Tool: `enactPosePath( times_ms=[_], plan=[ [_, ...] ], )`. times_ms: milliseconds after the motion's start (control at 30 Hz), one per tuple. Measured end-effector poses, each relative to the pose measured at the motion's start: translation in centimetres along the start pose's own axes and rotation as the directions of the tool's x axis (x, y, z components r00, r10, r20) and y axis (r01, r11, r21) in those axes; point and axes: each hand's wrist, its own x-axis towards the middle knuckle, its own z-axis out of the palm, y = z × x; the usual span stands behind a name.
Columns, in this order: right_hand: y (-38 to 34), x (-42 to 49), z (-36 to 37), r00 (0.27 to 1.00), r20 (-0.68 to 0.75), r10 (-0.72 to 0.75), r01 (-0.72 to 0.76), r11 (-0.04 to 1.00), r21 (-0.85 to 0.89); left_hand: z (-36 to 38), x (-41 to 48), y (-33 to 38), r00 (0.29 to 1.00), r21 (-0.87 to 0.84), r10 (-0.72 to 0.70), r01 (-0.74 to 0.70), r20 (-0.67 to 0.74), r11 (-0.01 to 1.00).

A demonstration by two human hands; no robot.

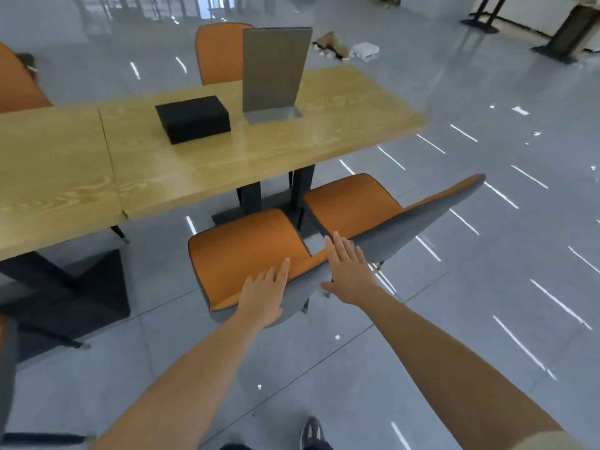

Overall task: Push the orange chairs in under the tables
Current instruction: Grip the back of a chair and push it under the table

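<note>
Two orange chairs with grey backs stand pulled out in front of the wooden table [324, 147]. The near orange chair [240, 251] sits just off the table's front edge. The right orange chair [354, 199] stands beside it, angled, close to the table's black pedestal. My left hand [263, 297] lies flat on the top edge of the near chair's backrest, fingers extended. My right hand [347, 271] is spread open over the gap between the two chairs, its fingertips at the left end of the right chair's grey backrest [415, 222].
A black box [193, 118] and a grey upright sign stand [276, 69] are on the table. A second wooden table [48, 164] adjoins on the left. More orange chairs stand behind the table [219, 53] and at far left [16, 82]. Cardboard litter [344, 48] lies on the tiled floor.
</note>
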Motion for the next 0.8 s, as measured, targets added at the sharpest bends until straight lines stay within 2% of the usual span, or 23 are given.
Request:
enactPosePath(
  times_ms=[100, 200, 300, 467, 667, 800],
  plan=[
    [1.3, 2.4, 1.1, 0.996, 0.047, -0.072, 0.075, 0.995, -0.060, -0.2, 0.8, -0.1, 0.985, -0.185, -0.163, 0.171, 0.056, 0.968],
    [2.1, 3.9, 2.3, 0.989, 0.042, -0.141, 0.143, 0.987, -0.078, -0.3, 1.0, -0.3, 0.966, -0.203, -0.235, 0.254, 0.110, 0.946],
    [2.3, 5.0, 2.5, 0.981, -0.025, -0.193, 0.189, 0.975, -0.115, -0.4, 0.8, -0.4, 0.958, -0.205, -0.258, 0.279, 0.125, 0.938],
    [1.3, 5.3, 2.5, 0.974, -0.020, -0.225, 0.223, 0.972, -0.069, -0.3, -0.1, -2.1, 0.960, -0.183, -0.247, 0.268, 0.129, 0.946],
    [-4.3, 3.7, 3.1, 0.968, -0.039, -0.249, 0.248, 0.968, -0.035, 0.1, -3.8, -7.2, 0.956, -0.125, -0.255, 0.274, 0.144, 0.954],
    [-7.6, 2.8, 3.7, 0.975, -0.012, -0.222, 0.221, 0.973, -0.074, 0.4, -6.2, -9.9, 0.934, -0.158, -0.315, 0.341, 0.170, 0.926]
  ],
)
